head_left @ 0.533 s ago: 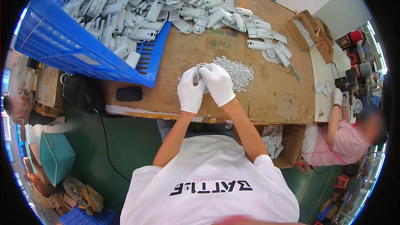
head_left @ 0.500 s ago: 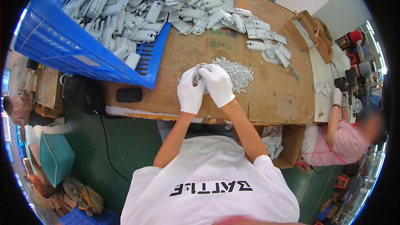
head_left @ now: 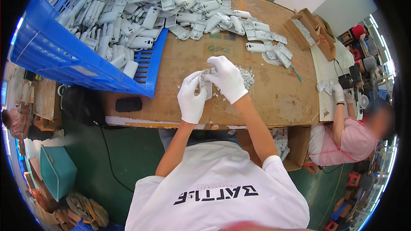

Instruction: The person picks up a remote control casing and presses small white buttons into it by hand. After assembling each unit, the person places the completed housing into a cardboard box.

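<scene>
My left hand point(head_left: 191, 99), in a white knit glove, grips a pale plastic shell point(head_left: 206, 90) above the cardboard-covered table, its hollow side facing up. Over the shell's far end is my right hand point(head_left: 228, 79), gloved too, with thumb and fingers bent together at the shell; whatever they pinch is too small to make out. Partly behind the right hand lies a heap of tiny clear or whitish parts point(head_left: 247, 78), a few of them scattered nearer to me.
A tipped blue crate point(head_left: 85, 70) spills many white shells point(head_left: 150, 17) over the table's far left. More shells point(head_left: 269, 42) lie at far right, beside a green stick point(head_left: 296, 73) and cardboard boxes point(head_left: 302, 30). A black case point(head_left: 129, 104) sits front left. A co-worker point(head_left: 349, 139) works at right.
My right hand has lifted slightly and opened away from the left, uncovering more of the shell. The left hand has shifted a little left and nearer. The whole view has moved slightly.
</scene>
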Tool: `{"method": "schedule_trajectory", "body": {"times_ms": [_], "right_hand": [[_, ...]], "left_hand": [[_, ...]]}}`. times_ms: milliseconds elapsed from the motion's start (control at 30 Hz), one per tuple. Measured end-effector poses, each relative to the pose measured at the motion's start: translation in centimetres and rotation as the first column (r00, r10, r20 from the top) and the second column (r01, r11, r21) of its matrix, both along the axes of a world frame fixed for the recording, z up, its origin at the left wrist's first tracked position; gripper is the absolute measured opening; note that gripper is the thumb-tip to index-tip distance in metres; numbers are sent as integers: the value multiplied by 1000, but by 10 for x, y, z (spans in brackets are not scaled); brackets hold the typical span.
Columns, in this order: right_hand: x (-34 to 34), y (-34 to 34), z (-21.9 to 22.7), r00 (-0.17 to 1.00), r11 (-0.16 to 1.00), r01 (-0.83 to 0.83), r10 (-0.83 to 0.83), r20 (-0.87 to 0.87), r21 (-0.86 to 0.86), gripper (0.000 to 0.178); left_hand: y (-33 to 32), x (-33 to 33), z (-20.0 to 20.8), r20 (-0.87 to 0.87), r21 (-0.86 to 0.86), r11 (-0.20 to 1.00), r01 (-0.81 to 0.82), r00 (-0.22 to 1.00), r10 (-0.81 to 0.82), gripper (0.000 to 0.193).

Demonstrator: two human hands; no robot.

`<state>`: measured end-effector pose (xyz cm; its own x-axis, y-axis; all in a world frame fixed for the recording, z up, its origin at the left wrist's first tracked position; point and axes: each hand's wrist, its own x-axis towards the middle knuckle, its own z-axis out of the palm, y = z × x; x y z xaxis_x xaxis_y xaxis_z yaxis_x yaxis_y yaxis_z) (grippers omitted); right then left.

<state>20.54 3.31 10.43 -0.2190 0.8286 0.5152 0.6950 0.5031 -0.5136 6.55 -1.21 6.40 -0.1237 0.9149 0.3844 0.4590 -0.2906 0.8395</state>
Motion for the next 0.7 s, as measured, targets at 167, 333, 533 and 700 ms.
{"method": "schedule_trajectory", "body": {"times_ms": [167,333,533,700], "right_hand": [[1,-16,-8,928,781,-226,-8,-371,-582,22],[-7,-27,-19,952,936,-41,-69,-299,-348,20],[-5,-31,-18,939,907,-43,-106,-326,-419,22],[-12,-31,-24,905,871,-83,-138,-402,-484,24]], "left_hand": [[-3,7,7,139,57,997,-61,989,52,30],[-3,9,2,176,-35,999,-22,984,28,31],[-5,5,12,237,-134,988,79,970,-45,30],[3,2,-4,98,-99,995,16,995,-6,29]]}}
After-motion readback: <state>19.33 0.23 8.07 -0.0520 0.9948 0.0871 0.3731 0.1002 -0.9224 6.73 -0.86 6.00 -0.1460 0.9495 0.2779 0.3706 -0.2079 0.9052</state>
